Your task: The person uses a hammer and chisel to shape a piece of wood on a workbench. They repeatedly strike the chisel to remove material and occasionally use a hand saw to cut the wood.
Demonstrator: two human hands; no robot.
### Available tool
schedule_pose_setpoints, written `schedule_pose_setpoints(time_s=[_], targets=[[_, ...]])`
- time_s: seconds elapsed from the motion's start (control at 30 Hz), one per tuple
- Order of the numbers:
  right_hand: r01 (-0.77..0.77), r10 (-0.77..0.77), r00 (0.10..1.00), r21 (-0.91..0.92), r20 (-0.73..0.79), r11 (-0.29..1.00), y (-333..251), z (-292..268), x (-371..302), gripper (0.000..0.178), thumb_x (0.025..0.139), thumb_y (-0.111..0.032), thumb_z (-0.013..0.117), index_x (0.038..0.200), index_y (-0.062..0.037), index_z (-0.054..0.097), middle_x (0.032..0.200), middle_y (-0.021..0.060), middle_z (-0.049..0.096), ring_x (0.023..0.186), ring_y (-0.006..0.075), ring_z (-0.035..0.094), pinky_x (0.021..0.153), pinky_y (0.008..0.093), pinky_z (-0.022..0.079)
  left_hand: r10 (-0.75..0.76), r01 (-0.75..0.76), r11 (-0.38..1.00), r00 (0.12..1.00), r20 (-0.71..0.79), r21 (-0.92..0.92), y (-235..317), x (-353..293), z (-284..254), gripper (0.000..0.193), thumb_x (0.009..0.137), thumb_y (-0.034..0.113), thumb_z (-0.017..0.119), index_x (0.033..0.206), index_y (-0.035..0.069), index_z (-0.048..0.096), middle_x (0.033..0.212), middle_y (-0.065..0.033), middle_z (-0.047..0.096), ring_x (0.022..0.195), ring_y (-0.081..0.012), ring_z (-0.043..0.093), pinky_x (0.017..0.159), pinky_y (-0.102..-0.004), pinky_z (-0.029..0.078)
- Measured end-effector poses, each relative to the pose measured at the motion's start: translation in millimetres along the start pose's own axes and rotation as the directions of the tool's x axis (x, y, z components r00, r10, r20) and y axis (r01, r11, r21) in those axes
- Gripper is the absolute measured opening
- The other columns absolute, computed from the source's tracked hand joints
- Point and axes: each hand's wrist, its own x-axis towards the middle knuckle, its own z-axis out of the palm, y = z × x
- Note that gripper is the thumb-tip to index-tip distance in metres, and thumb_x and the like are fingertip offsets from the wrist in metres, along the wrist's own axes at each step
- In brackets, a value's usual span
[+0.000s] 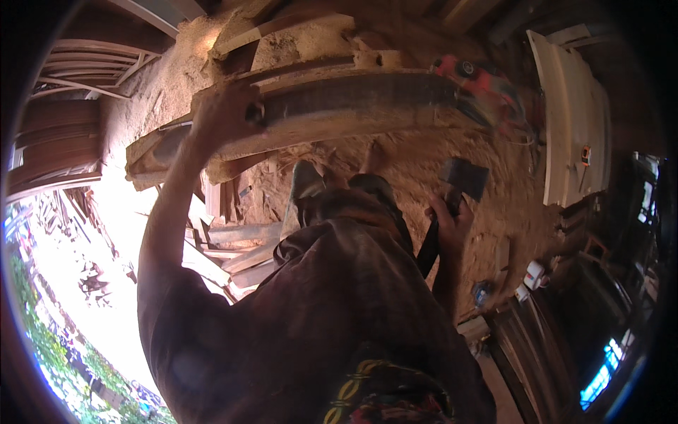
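A long, heavy wooden beam (339,127) lies across in front of me, with a dark upper face and paler sides. Over its left part my left hand (232,113) is closed, low against the wood. A small dark round end shows beside its fingers, but what it holds is too dim to make out. My right hand (452,214), to the right of my legs and apart from the beam, grips the dark handle of a mallet-like tool (466,177). This tool has a broad, square, dark head, raised above the ground.
A red power tool (487,85) sits at the beam's right end. Pale boards (568,120) stand farther right, with a small orange-and-black tool (585,156) on them. Wood offcuts (244,244) lie by my left side. Sawdust covers the ground (395,169). Stacked planks (56,141) are at far left.
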Motion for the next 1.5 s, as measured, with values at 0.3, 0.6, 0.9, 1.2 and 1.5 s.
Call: schedule_pose_setpoints(time_s=[0.3,0.6,0.9,1.2,1.5], targets=[[-0.082,0.081,0.994,0.009,0.071,0.997,7.7,1.9,21.4,0.017,0.095,-0.018,0.076,0.091,-0.003,0.067,0.073,0.0029,0.065,0.062,0.0116,0.06,0.062,0.0293,0.045,-0.241,0.233,0.955,0.97,-0.02,-0.186,51.8,-54.6,80.0,0.113,0.078,0.036,0.085,0.168,0.02,0.018,0.139,-0.022,0.062,0.113,-0.0432,0.069,0.092,-0.0554,0.059],[0.083,-0.063,0.959,-0.061,0.275,0.995,5.2,39.1,84.9,0.019,0.094,-0.018,0.077,0.092,-0.004,0.065,0.07,0.0011,0.061,0.056,0.0118,0.059,0.055,0.0313,0.047,-0.198,0.188,0.975,0.978,-0.071,-0.121,39.2,-38.9,75.5,0.116,0.077,0.04,0.087,0.168,0.02,0.018,0.139,-0.021,0.063,0.113,-0.0426,0.07,0.092,-0.0526,0.06],[-0.072,0.043,0.95,0.085,0.31,0.994,-31.8,0.6,38.4,0.02,0.097,-0.021,0.071,0.103,-0.0021,0.065,0.075,0.0038,0.062,0.063,0.0126,0.059,0.056,0.0294,0.047,-0.479,0.382,0.811,0.868,-0.13,-0.444,42.0,-88.6,94.0,0.108,0.082,0.032,0.088,0.167,0.019,0.022,0.114,-0.0168,0.076,0.101,-0.0381,0.075,0.084,-0.049,0.06],[-0.215,0.184,0.966,0.171,0.18,0.962,-54.7,41.2,62.9,0.031,0.101,-0.031,0.069,0.11,-0.0021,0.062,0.075,0.0023,0.056,0.057,0.0112,0.053,0.05,0.0296,0.046,-0.57,0.46,0.805,0.776,-0.272,-0.375,-9.9,-148.2,131.6,0.095,0.089,0.03,0.082,0.164,0.003,0.029,0.09,-0.0199,0.074,0.081,-0.036,0.074,0.07,-0.0465,0.058],[0.117,0.017,0.885,-0.258,0.466,0.959,-29.1,157.9,57.8,0.031,0.101,-0.034,0.072,0.097,-0.0053,0.06,0.069,-0.0018,0.052,0.051,0.007,0.048,0.044,0.0276,0.043,-0.621,0.521,0.749,0.768,-0.16,-0.409,-20.4,-141.1,135.1,0.089,0.094,0.02,0.074,0.166,0.007,0.023,0.102,-0.0202,0.075,0.088,-0.0364,0.075,0.077,-0.0442,0.058]])
